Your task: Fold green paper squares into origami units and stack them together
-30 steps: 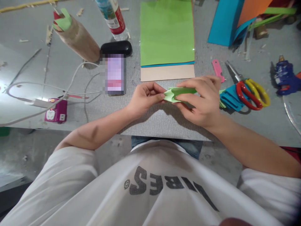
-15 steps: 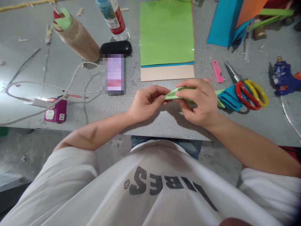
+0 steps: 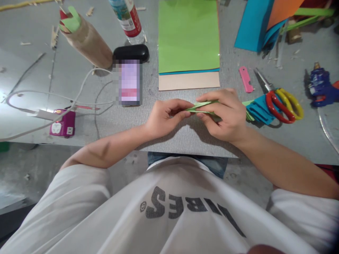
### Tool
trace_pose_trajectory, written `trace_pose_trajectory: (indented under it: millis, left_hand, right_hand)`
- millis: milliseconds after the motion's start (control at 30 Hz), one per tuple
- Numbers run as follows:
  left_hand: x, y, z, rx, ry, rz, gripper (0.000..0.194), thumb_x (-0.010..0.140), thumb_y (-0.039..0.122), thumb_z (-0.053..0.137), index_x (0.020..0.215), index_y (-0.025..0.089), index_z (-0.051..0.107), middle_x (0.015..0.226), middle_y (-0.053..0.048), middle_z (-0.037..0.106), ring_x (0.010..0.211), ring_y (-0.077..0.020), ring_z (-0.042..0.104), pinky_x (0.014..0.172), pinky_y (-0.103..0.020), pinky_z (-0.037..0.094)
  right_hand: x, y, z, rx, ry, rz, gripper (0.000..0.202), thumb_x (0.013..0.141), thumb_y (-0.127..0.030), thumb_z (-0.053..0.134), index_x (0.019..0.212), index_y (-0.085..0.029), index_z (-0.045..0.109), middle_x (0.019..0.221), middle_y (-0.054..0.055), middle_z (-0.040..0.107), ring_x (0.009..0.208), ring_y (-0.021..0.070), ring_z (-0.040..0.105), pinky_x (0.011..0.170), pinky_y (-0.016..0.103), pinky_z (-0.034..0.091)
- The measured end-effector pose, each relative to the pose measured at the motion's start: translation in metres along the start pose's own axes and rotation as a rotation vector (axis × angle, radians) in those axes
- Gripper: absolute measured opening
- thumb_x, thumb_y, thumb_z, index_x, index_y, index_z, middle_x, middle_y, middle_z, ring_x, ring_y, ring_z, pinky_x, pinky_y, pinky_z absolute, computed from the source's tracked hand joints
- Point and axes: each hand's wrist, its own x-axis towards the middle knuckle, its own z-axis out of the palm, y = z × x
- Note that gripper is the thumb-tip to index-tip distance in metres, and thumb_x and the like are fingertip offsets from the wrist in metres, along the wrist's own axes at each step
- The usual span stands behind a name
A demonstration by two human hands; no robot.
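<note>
A folded piece of light green paper (image 3: pixel 203 104) is held between both hands, a little above the table's near edge. My left hand (image 3: pixel 169 114) pinches its left end between thumb and fingers. My right hand (image 3: pixel 225 113) grips the other end, with the fingers on both sides of the folds; part of the paper is hidden behind them. Just right of my right hand lie folded blue paper pieces (image 3: pixel 261 109) and some green ones. Red-and-yellow-handled scissors (image 3: pixel 280 107) rest against them. Beyond my hands lies a stack of coloured sheets, green paper (image 3: pixel 189 37) on top.
A pink folding cutter (image 3: pixel 246 79) and a blue glue gun (image 3: pixel 320 86) lie to the right. On the left are a phone (image 3: pixel 129 83), a black case (image 3: pixel 131 53), a water bottle (image 3: pixel 127 19), a brown cylinder (image 3: pixel 88 42) and a purple plug adapter (image 3: pixel 63 123) with white cable.
The green paper has turned in my fingers, so its folded edges now show instead of its broad face. My hands have stayed in nearly the same place.
</note>
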Motion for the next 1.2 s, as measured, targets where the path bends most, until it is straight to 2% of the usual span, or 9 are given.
trace_pose_trajectory:
  millis: [133,300,500,633,733,833,933,1033,1200]
  left_hand:
    - [0.000,-0.001,0.001,0.009,0.011,0.016,0.016,0.110,0.029,0.087,0.120,0.021,0.097,0.112,-0.007,0.097,0.101,-0.0218,0.094,0.098,-0.036,0.078]
    - [-0.001,-0.001,0.002,0.075,0.005,0.053,0.019,0.113,0.030,0.083,0.120,0.022,0.098,0.109,-0.006,0.097,0.096,-0.0213,0.094,0.092,-0.034,0.078]
    - [-0.004,0.000,0.000,0.233,0.055,0.182,0.023,0.115,0.043,0.088,0.115,0.022,0.096,0.105,-0.007,0.097,0.088,-0.0195,0.092,0.087,-0.031,0.076]
    - [-0.003,0.005,0.001,0.230,0.113,0.183,0.037,0.118,0.054,0.085,0.107,0.020,0.092,0.094,-0.006,0.094,0.080,-0.0172,0.089,0.078,-0.028,0.071]
    - [-0.001,0.006,0.002,0.191,0.144,0.171,0.047,0.117,0.064,0.084,0.104,0.020,0.090,0.090,-0.006,0.090,0.078,-0.0173,0.088,0.072,-0.028,0.068]
    - [0.002,0.004,0.000,0.188,0.138,0.150,0.053,0.117,0.072,0.082,0.105,0.021,0.089,0.088,-0.005,0.087,0.072,-0.0153,0.081,0.067,-0.029,0.062]
    - [0.007,0.001,-0.002,0.236,0.124,0.223,0.049,0.117,0.069,0.084,0.105,0.023,0.091,0.092,-0.006,0.087,0.068,-0.0130,0.068,0.065,-0.031,0.056]
    - [0.010,-0.002,-0.002,0.260,0.106,0.342,0.040,0.118,0.062,0.085,0.105,0.025,0.092,0.095,-0.006,0.086,0.074,-0.0146,0.067,0.068,-0.033,0.054]
    - [0.010,-0.003,0.000,0.214,0.195,0.343,0.047,0.122,0.064,0.079,0.098,0.025,0.086,0.089,-0.004,0.079,0.075,-0.0158,0.065,0.071,-0.035,0.054]
  right_hand:
    - [-0.002,0.004,0.004,0.056,0.068,-0.074,0.018,0.122,-0.047,0.070,0.111,-0.037,0.081,0.132,0.003,0.091,0.115,0.0343,0.085,0.113,0.067,0.061]
    - [-0.003,0.007,0.007,0.134,0.109,-0.113,0.012,0.120,-0.041,0.075,0.111,-0.037,0.080,0.130,0.005,0.090,0.115,0.0349,0.085,0.113,0.065,0.058]
    - [-0.001,0.004,0.010,0.118,0.061,0.018,0.026,0.118,-0.055,0.079,0.102,-0.035,0.076,0.119,0.006,0.091,0.107,0.0347,0.085,0.111,0.066,0.060]
    - [-0.001,0.000,0.011,0.178,0.191,-0.049,0.024,0.117,-0.059,0.083,0.123,-0.037,0.078,0.115,0.006,0.091,0.103,0.0334,0.086,0.101,0.062,0.064]
    - [0.000,0.000,0.008,0.183,0.225,0.081,0.040,0.117,-0.069,0.080,0.138,-0.036,0.080,0.120,0.011,0.090,0.106,0.0360,0.086,0.098,0.062,0.068]
    - [0.003,0.002,0.007,0.208,0.222,0.086,0.030,0.119,-0.062,0.079,0.125,-0.034,0.085,0.112,0.009,0.090,0.103,0.0348,0.085,0.098,0.061,0.070]
    - [0.006,0.002,0.010,0.271,0.222,0.063,0.023,0.118,-0.054,0.082,0.111,-0.032,0.086,0.102,0.006,0.087,0.096,0.0316,0.083,0.092,0.055,0.070]
    - [0.007,-0.002,0.012,0.288,0.199,0.074,0.022,0.117,-0.052,0.083,0.108,-0.032,0.087,0.100,0.006,0.086,0.092,0.0292,0.082,0.087,0.051,0.069]
    - [0.006,-0.003,0.007,0.347,0.170,0.079,0.024,0.112,-0.055,0.092,0.123,-0.033,0.090,0.109,0.006,0.090,0.094,0.0281,0.083,0.083,0.048,0.069]
